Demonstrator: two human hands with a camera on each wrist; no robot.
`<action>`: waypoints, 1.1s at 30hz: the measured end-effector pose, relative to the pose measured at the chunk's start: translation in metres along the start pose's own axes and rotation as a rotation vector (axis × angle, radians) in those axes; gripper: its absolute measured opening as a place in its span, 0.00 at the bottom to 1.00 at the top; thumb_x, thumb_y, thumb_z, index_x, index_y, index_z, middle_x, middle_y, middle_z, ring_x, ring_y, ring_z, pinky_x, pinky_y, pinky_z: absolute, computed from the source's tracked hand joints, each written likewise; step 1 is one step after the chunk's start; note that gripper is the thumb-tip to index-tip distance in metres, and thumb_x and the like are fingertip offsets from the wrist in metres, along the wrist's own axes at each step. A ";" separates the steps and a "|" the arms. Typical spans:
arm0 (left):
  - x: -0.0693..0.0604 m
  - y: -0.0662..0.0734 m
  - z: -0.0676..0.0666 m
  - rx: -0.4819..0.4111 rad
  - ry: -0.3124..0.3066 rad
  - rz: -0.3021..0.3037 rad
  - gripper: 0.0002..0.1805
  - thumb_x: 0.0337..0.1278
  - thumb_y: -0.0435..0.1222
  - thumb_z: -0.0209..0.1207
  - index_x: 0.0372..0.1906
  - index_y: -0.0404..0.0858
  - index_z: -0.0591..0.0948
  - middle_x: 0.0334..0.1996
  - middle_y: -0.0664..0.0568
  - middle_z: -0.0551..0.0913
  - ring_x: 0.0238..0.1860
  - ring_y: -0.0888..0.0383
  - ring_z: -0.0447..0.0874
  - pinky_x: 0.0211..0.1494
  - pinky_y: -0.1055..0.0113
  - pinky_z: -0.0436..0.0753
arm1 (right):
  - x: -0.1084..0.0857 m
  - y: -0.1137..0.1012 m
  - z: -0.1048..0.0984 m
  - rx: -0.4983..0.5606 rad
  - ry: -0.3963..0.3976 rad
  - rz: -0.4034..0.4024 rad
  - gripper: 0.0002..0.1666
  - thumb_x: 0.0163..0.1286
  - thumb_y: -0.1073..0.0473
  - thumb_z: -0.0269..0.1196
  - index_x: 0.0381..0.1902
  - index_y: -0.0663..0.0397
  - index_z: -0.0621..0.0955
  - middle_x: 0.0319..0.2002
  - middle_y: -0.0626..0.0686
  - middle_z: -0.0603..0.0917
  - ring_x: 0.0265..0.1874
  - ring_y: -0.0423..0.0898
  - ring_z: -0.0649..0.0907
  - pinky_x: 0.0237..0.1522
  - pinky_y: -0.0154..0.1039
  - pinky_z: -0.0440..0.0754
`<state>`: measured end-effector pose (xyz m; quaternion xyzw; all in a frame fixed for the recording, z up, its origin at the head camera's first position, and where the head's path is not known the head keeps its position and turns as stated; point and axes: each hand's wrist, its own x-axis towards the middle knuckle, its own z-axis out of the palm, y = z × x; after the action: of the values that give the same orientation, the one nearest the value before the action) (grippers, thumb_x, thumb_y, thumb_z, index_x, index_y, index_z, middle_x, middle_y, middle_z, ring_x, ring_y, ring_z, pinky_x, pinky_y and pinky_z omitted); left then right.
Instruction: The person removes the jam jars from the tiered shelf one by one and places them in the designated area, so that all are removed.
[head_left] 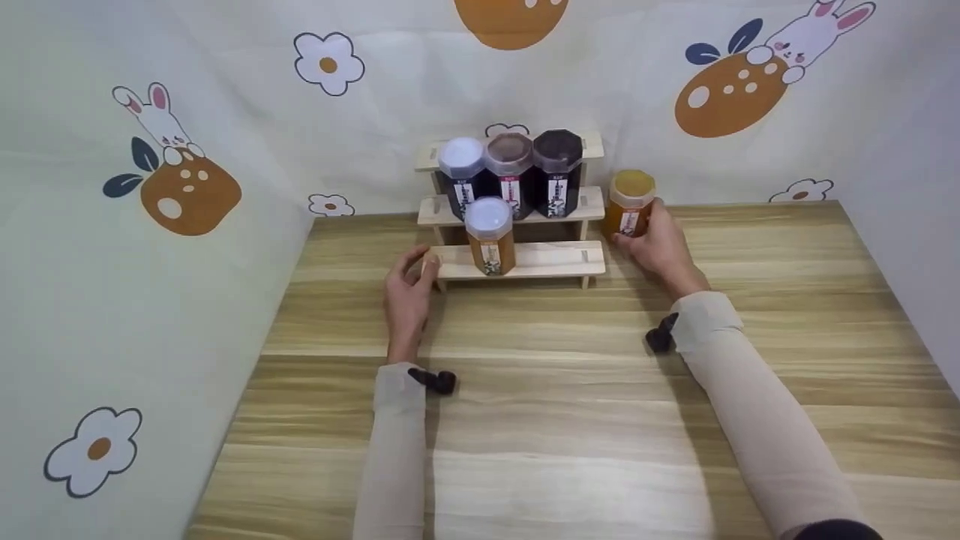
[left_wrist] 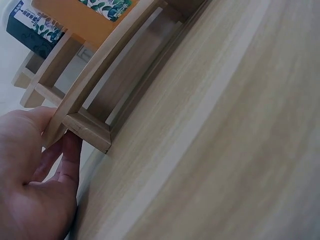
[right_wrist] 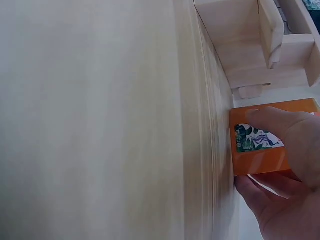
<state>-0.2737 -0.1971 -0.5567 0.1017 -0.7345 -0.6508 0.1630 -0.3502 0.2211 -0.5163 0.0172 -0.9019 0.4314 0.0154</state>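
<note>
A tiered wooden rack [head_left: 559,259] stands against the back wall. My left hand [head_left: 409,296] pinches the left end of its lowest shelf between thumb and fingers, as the left wrist view also shows. My right hand [head_left: 664,247] grips an orange jar with a yellowish lid [head_left: 628,214] to the right of the rack; in the right wrist view that orange jar [right_wrist: 260,162] is held low by the tabletop. On the lowest shelf sits an orange-brown jar with a white lid [head_left: 491,240]. Behind it, three dark jars [head_left: 556,176] stand side by side on the middle shelf.
The wood-grain table [head_left: 555,420] spreads out in front of the rack. A patterned cloth wall [head_left: 397,97] rises at the back and sides. Small black wrist cameras [head_left: 442,382] sit on both sleeves.
</note>
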 end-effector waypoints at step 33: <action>0.000 -0.002 0.002 -0.091 -0.006 -0.003 0.24 0.74 0.43 0.69 0.67 0.37 0.83 0.66 0.51 0.85 0.45 0.57 0.92 0.41 0.69 0.90 | 0.000 -0.025 -0.002 0.073 0.265 -0.270 0.53 0.70 0.48 0.76 0.83 0.57 0.62 0.82 0.62 0.66 0.85 0.56 0.61 0.89 0.53 0.55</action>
<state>-0.2747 -0.1956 -0.5593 0.0933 -0.7044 -0.6842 0.1645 -0.3487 0.2068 -0.4953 0.0814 -0.8652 0.4564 0.1909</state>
